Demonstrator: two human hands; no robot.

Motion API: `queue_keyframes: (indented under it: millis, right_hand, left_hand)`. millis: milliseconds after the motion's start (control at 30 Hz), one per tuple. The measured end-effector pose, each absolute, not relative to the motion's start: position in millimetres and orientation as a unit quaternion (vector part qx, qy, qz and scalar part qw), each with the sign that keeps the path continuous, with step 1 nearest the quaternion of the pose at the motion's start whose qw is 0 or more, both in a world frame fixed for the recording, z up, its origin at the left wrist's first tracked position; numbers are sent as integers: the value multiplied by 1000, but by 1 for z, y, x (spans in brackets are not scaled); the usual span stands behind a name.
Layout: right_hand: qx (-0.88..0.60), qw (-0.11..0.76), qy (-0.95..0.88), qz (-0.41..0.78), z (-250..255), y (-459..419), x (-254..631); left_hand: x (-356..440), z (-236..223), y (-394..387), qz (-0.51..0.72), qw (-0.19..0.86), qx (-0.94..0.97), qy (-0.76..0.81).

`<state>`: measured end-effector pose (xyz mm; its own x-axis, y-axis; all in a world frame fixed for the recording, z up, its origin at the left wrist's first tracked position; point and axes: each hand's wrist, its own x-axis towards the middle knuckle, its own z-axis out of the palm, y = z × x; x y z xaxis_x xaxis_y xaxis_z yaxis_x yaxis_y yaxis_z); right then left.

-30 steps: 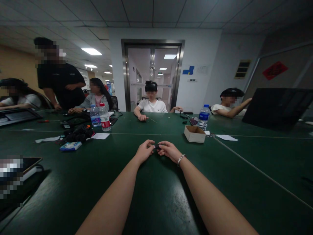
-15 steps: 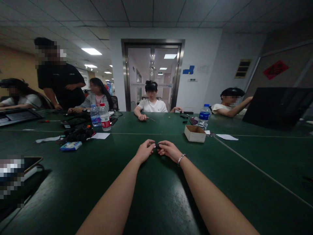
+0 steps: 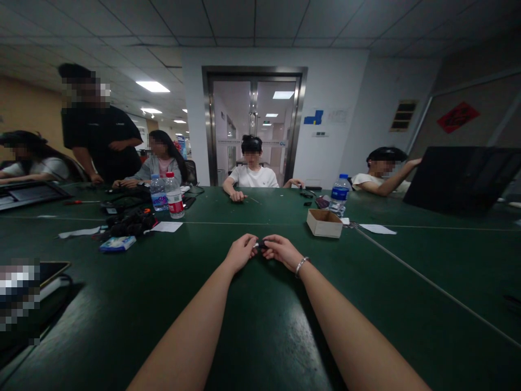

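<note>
My left hand point(image 3: 241, 252) and my right hand point(image 3: 282, 251) rest on the dark green table point(image 3: 260, 315), stretched out ahead of me with their fingertips meeting. Both are curled and pinch a small dark object point(image 3: 261, 245) between them; it is too small to name. A thin bracelet point(image 3: 300, 265) circles my right wrist.
A small open cardboard box point(image 3: 324, 222) stands just right of my hands, with a blue-label water bottle point(image 3: 338, 194) behind it. Two bottles point(image 3: 170, 194), black gear point(image 3: 131, 220) and papers lie at left. Several people sit or stand around the table. A dark laptop lid point(image 3: 459, 179) rises at right.
My hands stay together on the small object with only slight finger movement. The person at the far right has raised an arm a little.
</note>
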<state>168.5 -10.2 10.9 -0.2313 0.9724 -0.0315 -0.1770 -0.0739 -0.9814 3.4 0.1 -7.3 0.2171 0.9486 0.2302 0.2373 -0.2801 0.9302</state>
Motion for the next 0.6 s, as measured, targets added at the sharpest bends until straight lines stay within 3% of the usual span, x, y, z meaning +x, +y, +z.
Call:
queue_keyframes:
  millis: [600]
  right_hand:
    - [-400, 470, -493, 613, 10, -10, 170]
  left_hand:
    - [3, -5, -1, 438, 407, 668, 444]
